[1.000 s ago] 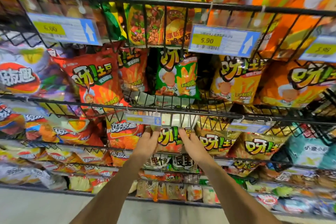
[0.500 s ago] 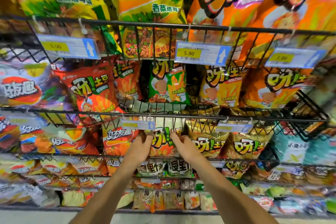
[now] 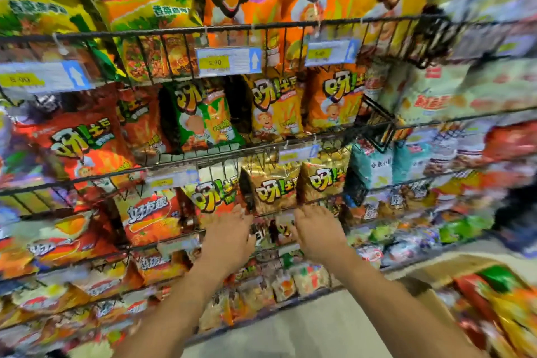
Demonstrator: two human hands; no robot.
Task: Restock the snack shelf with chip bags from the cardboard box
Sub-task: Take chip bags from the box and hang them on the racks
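Observation:
A wire snack shelf [image 3: 290, 25] holds rows of chip bags. An orange-and-white chip bag [image 3: 213, 197] stands in the third row, between a red bag [image 3: 151, 219] and a gold bag [image 3: 271, 187]. My left hand [image 3: 229, 237] is just below that orange-and-white bag, fingers straight, fingertips at its lower edge. My right hand [image 3: 316, 234] hangs under the gold bag with loosely spread fingers and holds nothing. The cardboard box [image 3: 436, 267], at the lower right, has several chip bags [image 3: 505, 302] in it.
Price tags [image 3: 228, 60] hang on the wire rails. A second gold bag [image 3: 324, 180] and teal bags [image 3: 374, 167] stand to the right. Lower rows hold small packets [image 3: 290, 285]. Pale floor [image 3: 305, 328] lies below the shelf. The picture is blurred at its edges.
Both hands have dropped from the sides of the orange-and-white bag to just below it and let it go. The view has swung right, bringing the cardboard box into sight.

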